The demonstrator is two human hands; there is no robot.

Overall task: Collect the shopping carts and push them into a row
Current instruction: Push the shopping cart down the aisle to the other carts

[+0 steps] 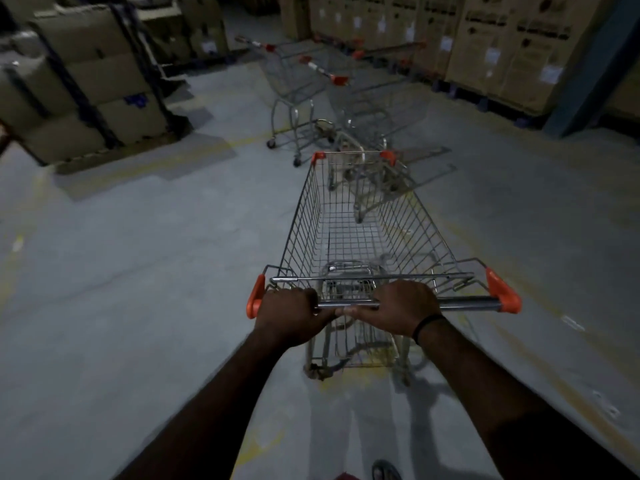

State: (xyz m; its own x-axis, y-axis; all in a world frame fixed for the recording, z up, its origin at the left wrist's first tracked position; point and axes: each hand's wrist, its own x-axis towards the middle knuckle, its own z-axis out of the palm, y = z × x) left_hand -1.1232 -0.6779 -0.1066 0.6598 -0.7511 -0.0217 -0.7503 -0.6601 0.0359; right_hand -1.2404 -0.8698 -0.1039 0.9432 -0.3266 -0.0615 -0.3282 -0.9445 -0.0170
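Both my hands are wrapped around the handle bar (408, 302) of the near cart (363, 237): left hand (291, 315) clamped at the bar's left end, just beside the orange end cap (255, 296); right hand (405, 311) clamped near the bar's middle, a dark band (427, 325) on that wrist. The near cart runs from 6 o'clock up toward 12, basket empty, its orange-tipped front corners pointing at the carts ahead. At 12 o'clock, a second cart (363, 112) stands close beyond the nose of mine; whether they touch I cannot tell. A third cart (287, 91) stands just left of it, about 11 o'clock. More orange handles show further back near 1 o'clock, blurred. Stacked cardboard boxes (97, 81) sit at 10 o'clock; a wall of tall cartons (502, 46) lines 1 to 2 o'clock. Grey concrete floor (138, 271) with faint yellow markings. A sandalled foot (386, 471) shows at 6 o'clock.
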